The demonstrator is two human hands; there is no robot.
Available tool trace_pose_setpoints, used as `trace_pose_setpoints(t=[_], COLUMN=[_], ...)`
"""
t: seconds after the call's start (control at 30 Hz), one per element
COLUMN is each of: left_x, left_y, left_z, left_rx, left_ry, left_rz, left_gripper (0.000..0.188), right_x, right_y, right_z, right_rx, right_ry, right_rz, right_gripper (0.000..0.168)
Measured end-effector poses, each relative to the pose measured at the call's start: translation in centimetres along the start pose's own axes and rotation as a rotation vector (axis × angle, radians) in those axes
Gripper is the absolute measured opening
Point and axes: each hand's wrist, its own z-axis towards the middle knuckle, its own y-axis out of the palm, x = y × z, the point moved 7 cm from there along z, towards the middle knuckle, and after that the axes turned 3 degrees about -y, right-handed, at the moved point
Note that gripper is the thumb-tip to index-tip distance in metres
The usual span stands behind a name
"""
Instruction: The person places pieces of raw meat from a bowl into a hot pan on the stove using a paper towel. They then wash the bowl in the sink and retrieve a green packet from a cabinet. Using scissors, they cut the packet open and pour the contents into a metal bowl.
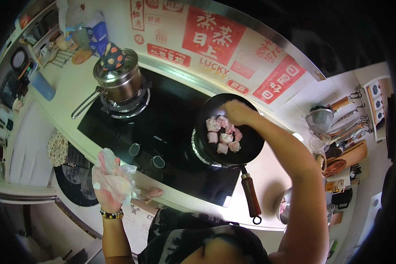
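Observation:
My right hand [236, 112] reaches over the far side of a black frying pan [250, 142] with a wooden handle. Its fingers are blurred against the dark pan, and whether they hold a piece cannot be told. Several chunks of raw, pinkish meat [226, 138] lie in the pan, just below the hand. The pan sits at the right burner of a black glass gas hob [171, 122]. My left hand [110, 194], with a bead bracelet at the wrist, holds crumpled, damp-looking paper towel [114, 175] in front of the hob's left front edge.
A lidded steel pot [118, 81] with a cloth on its lid stands on the left burner, its handle pointing left. A steel bowl [282, 206] holding meat is at the right, partly behind my arm. A strainer [320, 119] and other utensils hang on the right. A blue bottle [43, 85] stands at left.

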Motion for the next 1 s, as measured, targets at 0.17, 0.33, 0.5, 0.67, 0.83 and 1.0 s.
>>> trace_pose_setpoints(t=[0.17, 0.33, 0.5, 0.67, 0.83, 1.0], left_x=[2.2, 3.8, 2.9, 2.0, 2.6, 2.9], left_y=[-1.9, -3.1, -1.5, 0.8, -1.7, -3.2], left_z=[-1.4, -2.2, -1.9, -2.2, -3.6, -4.0], left_rx=[0.052, 0.109, 0.025, -0.143, -0.022, 0.075], left_ry=[0.101, 0.151, 0.071, 0.041, 0.085, 0.082], left_rz=[-0.051, -0.002, -0.056, -0.054, -0.109, -0.048], left_gripper=[0.050, 0.050, 0.049, 0.049, 0.045, 0.042], right_x=[-12.0, -22.3, -28.5, -35.3, -36.1, -31.9], right_y=[-17.1, -16.4, -6.6, 14.5, 19.3, 5.6], right_z=[-11.5, -19.4, -14.2, -6.6, -4.9, -4.4], right_rx=[0.414, 0.266, -0.054, -0.321, -0.156, -0.191], right_ry=[-0.166, -0.377, -0.661, -0.453, -0.460, -0.429], right_rz=[0.303, 0.316, 0.337, 0.165, 0.278, 0.320], right_gripper=[0.015, 0.022, 0.022, 0.033, 0.024, 0.036])
